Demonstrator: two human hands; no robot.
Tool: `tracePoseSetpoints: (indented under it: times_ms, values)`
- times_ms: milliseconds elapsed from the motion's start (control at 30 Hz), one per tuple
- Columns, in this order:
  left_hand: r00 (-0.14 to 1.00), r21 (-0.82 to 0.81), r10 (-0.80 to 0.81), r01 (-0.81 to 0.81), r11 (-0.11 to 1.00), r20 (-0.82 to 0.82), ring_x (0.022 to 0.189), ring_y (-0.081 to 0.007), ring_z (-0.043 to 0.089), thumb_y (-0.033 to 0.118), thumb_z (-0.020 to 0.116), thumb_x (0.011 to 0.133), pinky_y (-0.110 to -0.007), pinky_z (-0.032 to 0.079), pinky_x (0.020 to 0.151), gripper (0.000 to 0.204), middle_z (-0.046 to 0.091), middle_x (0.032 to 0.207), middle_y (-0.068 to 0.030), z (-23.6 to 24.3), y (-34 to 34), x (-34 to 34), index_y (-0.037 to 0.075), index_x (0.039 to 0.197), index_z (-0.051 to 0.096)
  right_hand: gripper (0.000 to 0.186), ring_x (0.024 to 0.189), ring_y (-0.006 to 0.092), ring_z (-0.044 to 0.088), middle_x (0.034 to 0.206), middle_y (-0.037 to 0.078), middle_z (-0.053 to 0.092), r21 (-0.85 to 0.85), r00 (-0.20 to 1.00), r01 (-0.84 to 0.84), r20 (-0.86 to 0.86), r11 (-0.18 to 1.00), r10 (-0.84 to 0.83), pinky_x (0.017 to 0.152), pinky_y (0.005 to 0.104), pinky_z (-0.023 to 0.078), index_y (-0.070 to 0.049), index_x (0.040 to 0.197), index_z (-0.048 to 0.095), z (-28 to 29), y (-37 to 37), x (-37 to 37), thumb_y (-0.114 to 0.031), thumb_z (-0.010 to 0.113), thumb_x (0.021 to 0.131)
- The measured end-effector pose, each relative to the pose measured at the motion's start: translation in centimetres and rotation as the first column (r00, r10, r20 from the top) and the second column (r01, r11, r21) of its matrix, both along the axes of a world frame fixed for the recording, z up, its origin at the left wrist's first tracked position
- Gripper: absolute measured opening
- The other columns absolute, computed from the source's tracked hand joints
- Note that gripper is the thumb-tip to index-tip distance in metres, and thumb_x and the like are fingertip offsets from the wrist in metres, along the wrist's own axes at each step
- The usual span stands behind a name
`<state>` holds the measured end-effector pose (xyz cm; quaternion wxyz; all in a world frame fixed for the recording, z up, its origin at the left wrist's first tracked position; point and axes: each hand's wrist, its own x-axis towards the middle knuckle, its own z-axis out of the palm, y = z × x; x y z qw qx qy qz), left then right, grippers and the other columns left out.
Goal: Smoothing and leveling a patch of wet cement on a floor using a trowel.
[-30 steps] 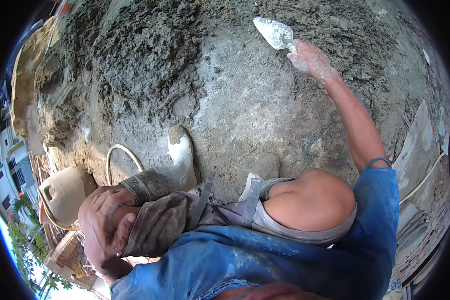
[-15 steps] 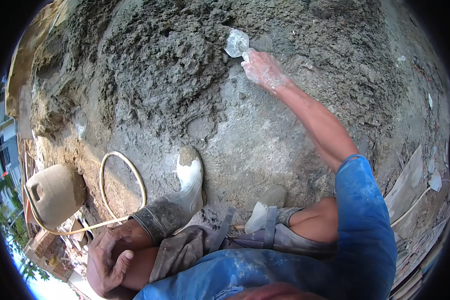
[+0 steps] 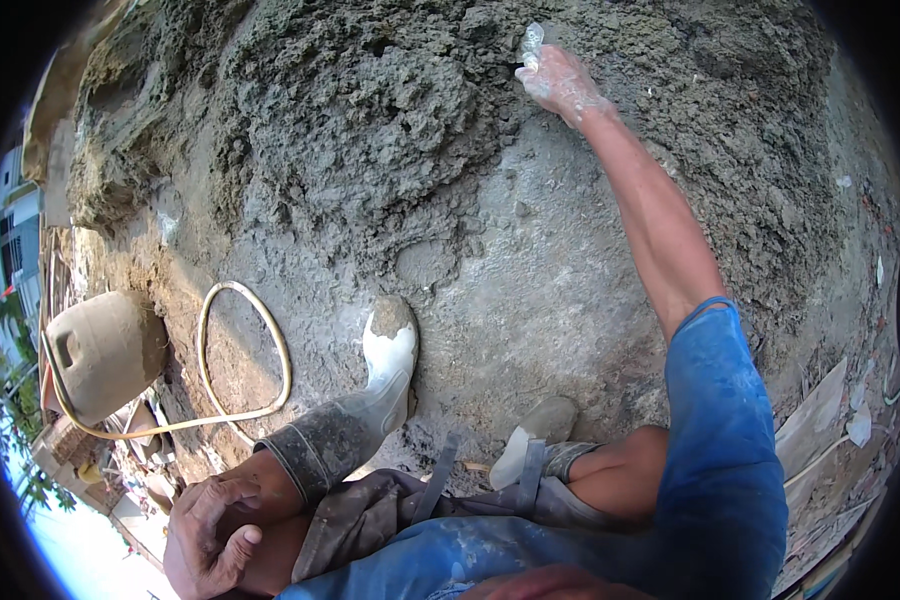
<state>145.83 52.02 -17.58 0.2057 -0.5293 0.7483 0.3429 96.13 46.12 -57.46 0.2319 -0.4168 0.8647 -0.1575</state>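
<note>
My right hand (image 3: 562,84) is stretched far forward, closed around the handle of a trowel (image 3: 533,42). The trowel's pale, smeared blade shows narrow, tilted up from the hand, over the rough grey mortar (image 3: 370,120). Whether the blade touches the mortar, I cannot tell. My left hand (image 3: 210,535) rests at my bent left knee, holding nothing, its fingers loosely bent and the thumb apart.
A tan plastic jerrycan (image 3: 107,352) lies tipped at the left, beside a looped pale hose (image 3: 288,370). My boots (image 3: 390,350) stand on the smooth, damp grey floor. Flat grey scraps (image 3: 812,410) lie at the right.
My right hand has moved farther forward and slightly right with the trowel. The blade, seen broad before, now appears narrow. My left hand stays at the knee.
</note>
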Motion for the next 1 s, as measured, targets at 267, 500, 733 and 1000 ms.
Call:
tracePoseSetpoints:
  times_ms: [267, 500, 733, 1000]
  values:
    - [0.996, 0.055, -0.066, 0.063, 0.996, 0.053, 0.089, -0.0274, 0.062, 0.055, 0.066, 0.089, -0.036, 0.048, 0.083, 0.062, 0.065, 0.093, -0.0159, 0.4, -0.6, -3.7, -0.005, 0.103, 0.064, 0.036, 0.102, 0.0395, 0.067, 0.113, 0.016, 0.069, -0.241, 0.988, -0.058, -0.152, 0.969, 0.021, 0.090, 0.0511, 0.053, -0.013, 0.121, 0.064, 8.1, 1.3, 3.2, -0.035, 0.065, 0.092]
    - [0.987, 0.074, -0.160, 0.162, 0.984, -0.036, 0.086, -0.0344, 0.066, 0.039, 0.071, 0.089, -0.041, 0.050, 0.079, 0.046, 0.067, 0.090, -0.0171, 0.6, -0.7, -4.9, -0.002, 0.109, 0.064, 0.019, 0.081, 0.0331, 0.068, 0.089, 0.013, 0.065, -0.600, 0.909, -0.339, -0.408, 0.725, 0.087, 0.069, 0.0475, 0.055, -0.013, 0.100, 0.065, 11.0, 3.4, 3.6, -0.018, 0.066, 0.082]
    - [0.956, 0.033, -0.290, 0.292, 0.956, -0.048, 0.085, -0.0360, 0.067, 0.032, 0.072, 0.088, -0.042, 0.051, 0.078, 0.042, 0.067, 0.091, -0.0178, 1.1, 0.0, -4.5, -0.001, 0.112, 0.064, 0.033, 0.096, 0.0414, 0.069, 0.109, 0.020, 0.069, 0.194, 0.967, -0.139, -0.185, 0.971, 0.176, 0.082, 0.0534, 0.055, -0.009, 0.123, 0.050, 4.4, 9.6, 1.5, -0.026, 0.059, 0.096]
    - [0.937, 0.001, -0.334, 0.336, 0.942, -0.104, 0.086, -0.0387, 0.066, 0.037, 0.069, 0.089, -0.043, 0.051, 0.078, 0.044, 0.066, 0.094, -0.0203, -0.6, 0.9, -2.3, -0.002, 0.111, 0.064, 0.042, 0.100, 0.0440, 0.067, 0.108, 0.023, 0.070, 0.495, 0.983, -0.111, -0.076, 0.862, 0.170, 0.087, 0.0569, 0.051, -0.008, 0.128, 0.045, 2.4, 17.6, 1.1, -0.027, 0.059, 0.094]
